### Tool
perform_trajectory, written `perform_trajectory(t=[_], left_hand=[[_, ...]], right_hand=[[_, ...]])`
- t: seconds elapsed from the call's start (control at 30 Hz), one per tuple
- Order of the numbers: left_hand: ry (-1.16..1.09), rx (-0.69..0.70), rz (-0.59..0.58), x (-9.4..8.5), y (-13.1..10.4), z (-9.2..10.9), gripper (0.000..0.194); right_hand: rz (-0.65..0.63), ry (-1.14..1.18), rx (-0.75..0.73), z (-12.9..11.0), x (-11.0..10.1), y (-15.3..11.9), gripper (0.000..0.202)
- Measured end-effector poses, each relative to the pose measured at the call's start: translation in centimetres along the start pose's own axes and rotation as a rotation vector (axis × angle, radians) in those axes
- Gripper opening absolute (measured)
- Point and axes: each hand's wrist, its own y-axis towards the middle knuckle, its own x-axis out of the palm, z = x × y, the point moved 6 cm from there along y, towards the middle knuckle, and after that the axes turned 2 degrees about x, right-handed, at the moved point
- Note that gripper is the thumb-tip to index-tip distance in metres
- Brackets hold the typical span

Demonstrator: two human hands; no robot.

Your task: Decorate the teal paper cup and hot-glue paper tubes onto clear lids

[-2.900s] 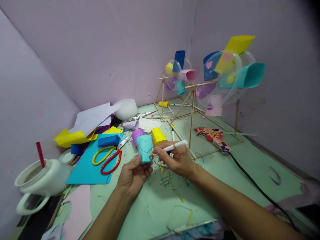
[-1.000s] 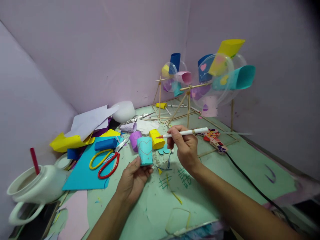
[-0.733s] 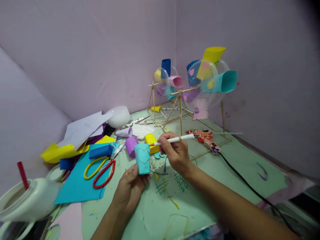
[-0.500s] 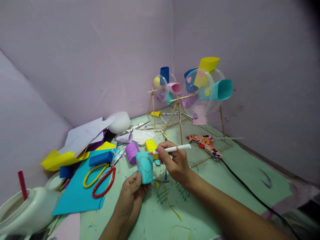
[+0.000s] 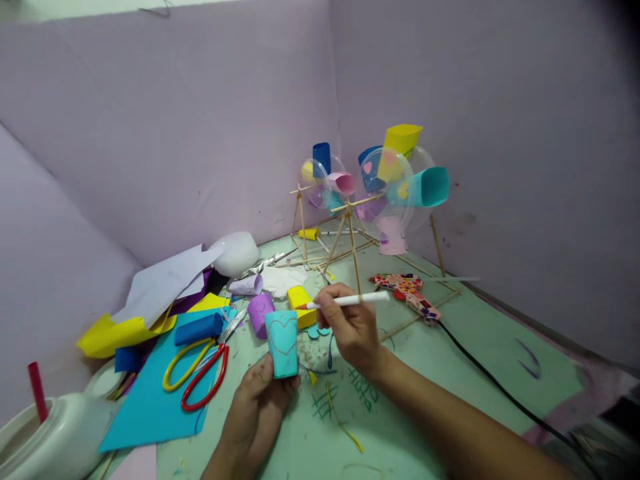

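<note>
A small turquoise paper cup (image 5: 283,347) with a heart outline drawn on its side stands upright in my left hand (image 5: 260,403), thumb and fingers closed round its lower part. My right hand (image 5: 353,327) pinches a white pencil (image 5: 357,299) whose reddish tip points left, just above and to the right of the cup, apart from it. Behind the cup are a purple paper tube (image 5: 261,316) and a yellow one (image 5: 301,305), the latter partly behind the pencil tip.
Scissors (image 5: 204,373) and a blue roll (image 5: 199,329) lie on turquoise paper (image 5: 150,407) at left, near a white pot (image 5: 60,433). Stick stands with cup wheels (image 5: 387,193) rise behind. A patterned glue gun (image 5: 407,291) trails a black cord at right.
The pencil tip has moved off the top of the cup. My left hand has turned the cup so the heart faces me more squarely. The whole view has shifted slightly.
</note>
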Motion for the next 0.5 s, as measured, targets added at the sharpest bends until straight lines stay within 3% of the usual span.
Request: perform_trajectory(t=[0.17, 0.5], left_hand=[[-0.165, -0.178, -0.014, -0.2, -0.1, -0.4, 0.020], [-0.161, -0.219, -0.021, -0.1, -0.5, -0.8, 0.026]], right_hand=[[0.085, 0.160, 0.087, 0.4, -0.5, 0.1, 0.024], [-0.108, -0.007, -0.088, -1.6, 0.8, -0.1, 0.019]])
